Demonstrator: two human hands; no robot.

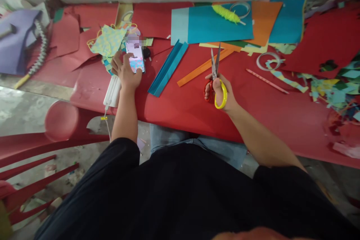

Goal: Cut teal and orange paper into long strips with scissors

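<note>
No legible text, label, brand, number or sign is present. The lit screen of the phone (137, 59) displays small coloured graphics, partly pixelated, with any characters too small to read. Markings on the pink pencil (267, 81) and the yellow tag (104, 118) on the white cable (108, 129) cannot be resolved.

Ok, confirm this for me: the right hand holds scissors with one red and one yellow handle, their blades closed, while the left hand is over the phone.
The blades are not closed: the head view shows them open in a V. The rest stands: the right hand holds the red-and-yellow-handled scissors, and the left hand is over the phone.
</note>
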